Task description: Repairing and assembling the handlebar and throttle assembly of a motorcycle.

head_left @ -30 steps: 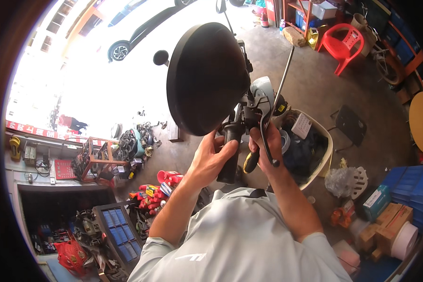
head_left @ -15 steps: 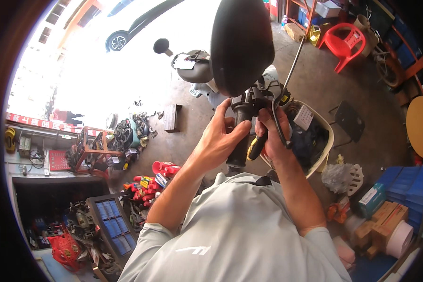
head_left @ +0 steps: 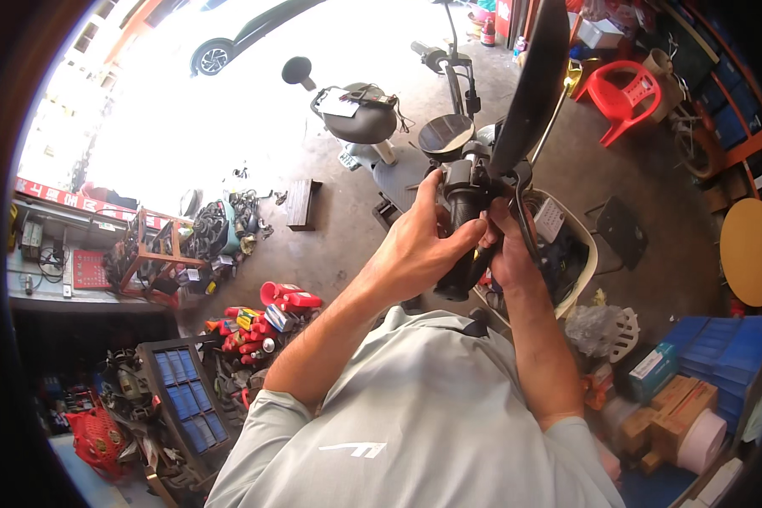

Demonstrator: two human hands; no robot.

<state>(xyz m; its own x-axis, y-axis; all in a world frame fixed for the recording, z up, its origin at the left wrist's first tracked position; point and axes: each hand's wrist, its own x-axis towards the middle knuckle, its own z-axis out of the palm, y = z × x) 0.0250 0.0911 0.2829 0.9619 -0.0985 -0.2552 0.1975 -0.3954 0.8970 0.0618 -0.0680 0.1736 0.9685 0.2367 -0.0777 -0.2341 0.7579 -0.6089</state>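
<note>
I see a scooter's handlebar end with a black rubber grip [head_left: 455, 284], a brake lever [head_left: 527, 237] and a large black mirror [head_left: 527, 93], now nearly edge-on. My left hand [head_left: 423, 241] is curled round the grip from the left, thumb across it. My right hand [head_left: 512, 254] is closed beside the grip, under the lever, on a screwdriver [head_left: 484, 252] whose handle is mostly hidden between the hands. Just beyond them is the round dashboard [head_left: 445, 134]; the scooter's far handlebar [head_left: 436, 59] shows higher up.
A cream basket [head_left: 576, 292] stands right of the scooter, with a red chair [head_left: 620, 102] and black stool [head_left: 618, 233] beyond. A wooden step [head_left: 303, 207] is ahead left. Red bottles [head_left: 250, 343] lie lower left, blue bins [head_left: 728, 356] and cartons [head_left: 677, 406] lower right. Outside is a car [head_left: 237, 51].
The handlebar and mirror have swung right, with both my hands moving along, uncovering the dashboard and far handlebar. The screwdriver's yellow handle has become mostly hidden.
</note>
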